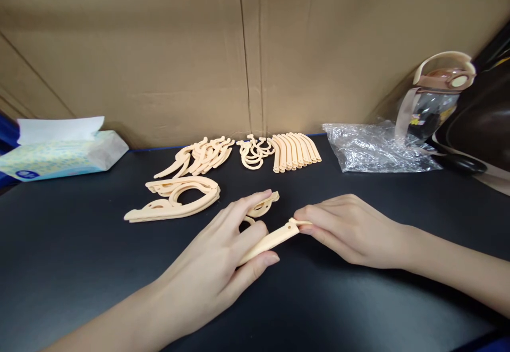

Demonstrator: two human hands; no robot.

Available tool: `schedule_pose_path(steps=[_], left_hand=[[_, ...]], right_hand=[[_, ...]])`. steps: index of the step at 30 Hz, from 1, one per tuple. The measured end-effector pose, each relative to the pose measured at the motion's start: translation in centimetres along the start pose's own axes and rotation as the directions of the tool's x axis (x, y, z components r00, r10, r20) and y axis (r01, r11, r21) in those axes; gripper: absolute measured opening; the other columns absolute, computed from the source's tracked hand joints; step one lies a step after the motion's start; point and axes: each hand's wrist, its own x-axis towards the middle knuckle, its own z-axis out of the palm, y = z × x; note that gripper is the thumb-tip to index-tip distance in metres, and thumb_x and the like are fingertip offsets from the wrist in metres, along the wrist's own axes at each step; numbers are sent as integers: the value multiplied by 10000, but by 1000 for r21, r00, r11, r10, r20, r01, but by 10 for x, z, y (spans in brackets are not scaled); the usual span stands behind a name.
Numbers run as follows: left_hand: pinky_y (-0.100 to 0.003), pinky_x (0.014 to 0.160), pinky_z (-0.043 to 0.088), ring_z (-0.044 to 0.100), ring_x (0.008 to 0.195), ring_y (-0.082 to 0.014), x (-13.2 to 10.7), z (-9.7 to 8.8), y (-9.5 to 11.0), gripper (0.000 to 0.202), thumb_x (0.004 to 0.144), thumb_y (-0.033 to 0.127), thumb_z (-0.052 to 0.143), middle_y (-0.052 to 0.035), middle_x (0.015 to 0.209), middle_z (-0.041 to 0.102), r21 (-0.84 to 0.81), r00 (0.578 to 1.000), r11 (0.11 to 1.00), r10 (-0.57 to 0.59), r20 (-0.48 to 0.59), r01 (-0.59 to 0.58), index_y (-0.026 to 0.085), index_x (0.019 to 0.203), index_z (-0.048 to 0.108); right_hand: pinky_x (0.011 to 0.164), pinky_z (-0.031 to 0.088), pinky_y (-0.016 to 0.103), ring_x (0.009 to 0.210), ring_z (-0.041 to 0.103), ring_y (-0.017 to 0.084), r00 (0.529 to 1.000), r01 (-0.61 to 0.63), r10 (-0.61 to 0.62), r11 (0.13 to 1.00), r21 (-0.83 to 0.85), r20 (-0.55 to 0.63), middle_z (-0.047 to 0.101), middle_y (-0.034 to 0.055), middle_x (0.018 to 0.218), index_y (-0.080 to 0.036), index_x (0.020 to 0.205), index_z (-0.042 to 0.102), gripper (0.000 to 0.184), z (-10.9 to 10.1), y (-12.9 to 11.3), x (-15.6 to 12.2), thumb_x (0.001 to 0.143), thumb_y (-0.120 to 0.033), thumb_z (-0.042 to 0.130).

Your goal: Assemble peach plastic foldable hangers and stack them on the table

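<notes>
My left hand (221, 254) is closed around a beige plastic folding-hanger arm (273, 239), which points toward the right. A curved beige hanger part (261, 208) shows behind the left fingers; how it joins the held arm is hidden. My right hand (354, 230) pinches a thin beige piece (302, 222) at the arm's far end, beside a small hole. Most of that piece is covered by the fingers. To the left of my left hand lie folded beige hangers (191, 211), stacked on the black table (79, 251).
Along the back lie a pile of loose hanger arms (205, 155), several hanger hooks (253, 153) and a row of curved arms (295, 152). A tissue pack (59, 155) sits left; a clear plastic bag (374, 147) and a water bottle (434, 102) stand right. Cardboard (167, 60) rises behind.
</notes>
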Motion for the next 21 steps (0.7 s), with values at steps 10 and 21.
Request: schedule_pose_path(steps=[10, 21], left_hand=[[-398, 1070, 461, 425, 1401, -264, 0, 2, 1, 254, 1030, 391, 456, -67, 1519, 413, -12, 997, 997, -74, 17, 75, 231, 901, 605], [-375, 960, 509, 548, 1222, -258, 2, 0, -2, 251, 1008, 437, 492, -62, 1393, 553, -15, 998, 998, -68, 14, 68, 251, 984, 659]], right_hand=[[546, 356, 237, 593, 542, 103, 999, -35, 35, 996, 81, 7, 621, -10, 797, -179, 1053, 576, 267, -1, 0, -2, 1080, -272, 328], [513, 327, 216, 511, 486, 87, 986, -163, 148, 954, 251, 78, 582, -41, 666, -181, 974, 593, 254, -1, -6, 1, 1052, -357, 428]])
